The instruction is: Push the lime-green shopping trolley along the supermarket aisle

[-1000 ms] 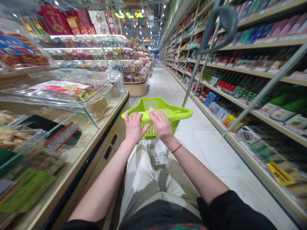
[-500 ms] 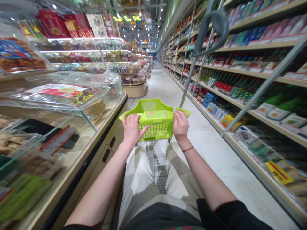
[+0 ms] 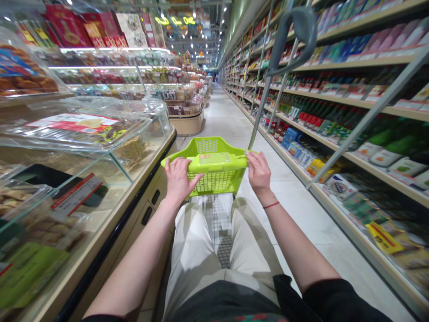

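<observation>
Left fingers: the left hand is curved down over the left end of the lime-green plastic shopping basket, holding its rim, with the thumb stretched toward the middle.
Right fingers: the right hand is closed around the basket's right end, gripping the rim.
Basket: it sits directly between both hands, above the person's knees, on a metal mesh base; a grey curved pull handle rises from it on a long pole.
Wrist: a red string bracelet circles the right wrist.
Left side: a glass-fronted display desk holds packaged snacks.
Right side: a long shelf carries bottles and boxes.
Floor: pale tile runs between them.
</observation>
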`<state>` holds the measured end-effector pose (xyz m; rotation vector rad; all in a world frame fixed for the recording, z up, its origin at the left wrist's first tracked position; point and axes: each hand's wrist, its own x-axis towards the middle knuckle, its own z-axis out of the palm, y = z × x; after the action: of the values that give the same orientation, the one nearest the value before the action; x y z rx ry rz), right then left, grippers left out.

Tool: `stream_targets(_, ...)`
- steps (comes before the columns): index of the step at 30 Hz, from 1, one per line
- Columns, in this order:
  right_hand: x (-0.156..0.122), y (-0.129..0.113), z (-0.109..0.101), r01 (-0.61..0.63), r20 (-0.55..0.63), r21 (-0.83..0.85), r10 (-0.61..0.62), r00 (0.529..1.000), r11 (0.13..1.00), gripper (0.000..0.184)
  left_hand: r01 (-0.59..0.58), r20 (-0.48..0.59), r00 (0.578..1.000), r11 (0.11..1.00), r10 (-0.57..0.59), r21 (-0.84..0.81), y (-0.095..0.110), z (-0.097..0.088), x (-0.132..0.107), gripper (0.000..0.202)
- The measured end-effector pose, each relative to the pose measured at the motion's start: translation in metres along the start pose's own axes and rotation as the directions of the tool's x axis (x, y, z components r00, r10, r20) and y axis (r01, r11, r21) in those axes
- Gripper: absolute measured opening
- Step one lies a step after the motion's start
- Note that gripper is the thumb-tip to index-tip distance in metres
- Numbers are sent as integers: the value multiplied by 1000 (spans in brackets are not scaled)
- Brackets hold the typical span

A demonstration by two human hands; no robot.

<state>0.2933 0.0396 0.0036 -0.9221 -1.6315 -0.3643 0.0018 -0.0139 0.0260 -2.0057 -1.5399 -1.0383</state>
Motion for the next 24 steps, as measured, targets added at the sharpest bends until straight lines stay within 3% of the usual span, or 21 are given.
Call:
stream_targets(4,9,12,-11,-129,-7,57,130,992,990,33,11,10,1000,1000,-11,-6,-1,0,1,41)
stream_targets(9,17,-7,-2,-93,61,93,88,994,991,28,35,26,999,999,-36,32,3,-3,1,48)
stream_targets(13,20,-20,3,-67,58,45,64,996,997,24,23,50,998,997,-26,70,25,-8,10,71)
stream_targets(16,20,-25,6,-78,51,31,76,996,996,24,-96,141,986,994,87,57,45,-9,24,80)
stream_targets(21,16,-49,22,-109,28,72,107,994,991,28,-124,284,954,988,93,93,52,-4,36,73)
stream_targets(24,12,-69,36,-9,92,106,-1,996,994,28,-139,285,953,985,104,106,46,-4,34,62)
